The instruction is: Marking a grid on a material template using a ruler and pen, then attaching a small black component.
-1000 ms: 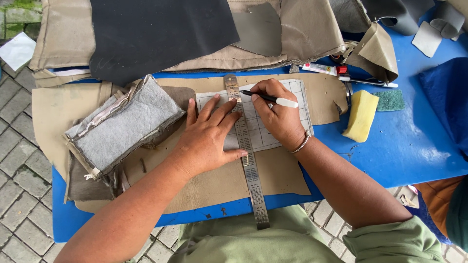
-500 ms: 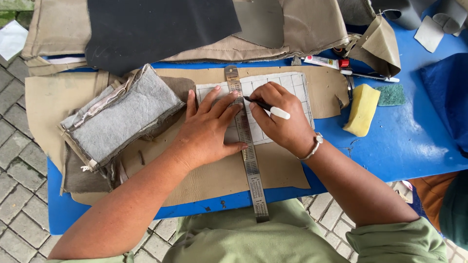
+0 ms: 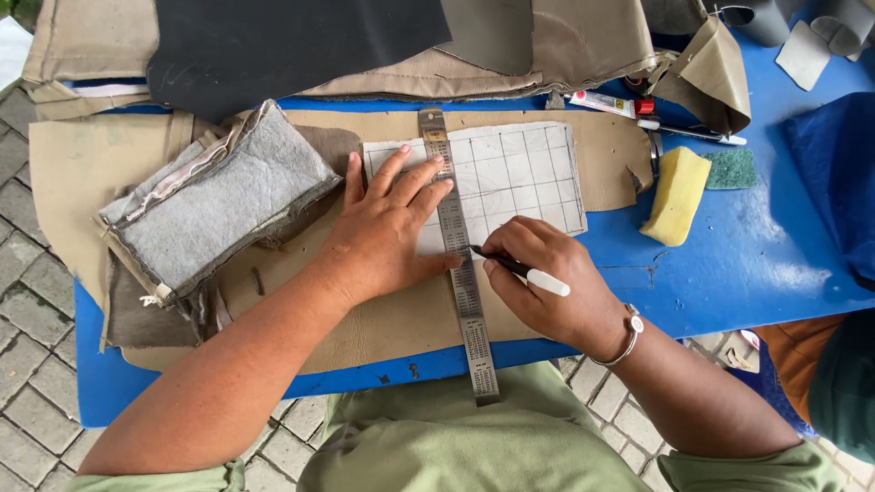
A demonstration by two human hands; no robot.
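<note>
A thin, stiff metal ruler (image 3: 458,255) is laid across the gridded paper pattern (image 3: 510,178) and pinned flat by the spread left hand (image 3: 387,232). Right of the ruler, a pen (image 3: 524,271) is pinched in the closed fingers of the right hand (image 3: 547,282), its tip at the ruler's edge. The paper is judged light and easily shifted.

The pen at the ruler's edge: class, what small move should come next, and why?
Probably lift the pen and slide the metal ruler sideways to the next grid line. The right hand holds the tip at the lower edge of the gridded sheet, so this line looks finished, while the left hand presses the ruler flat.
</note>
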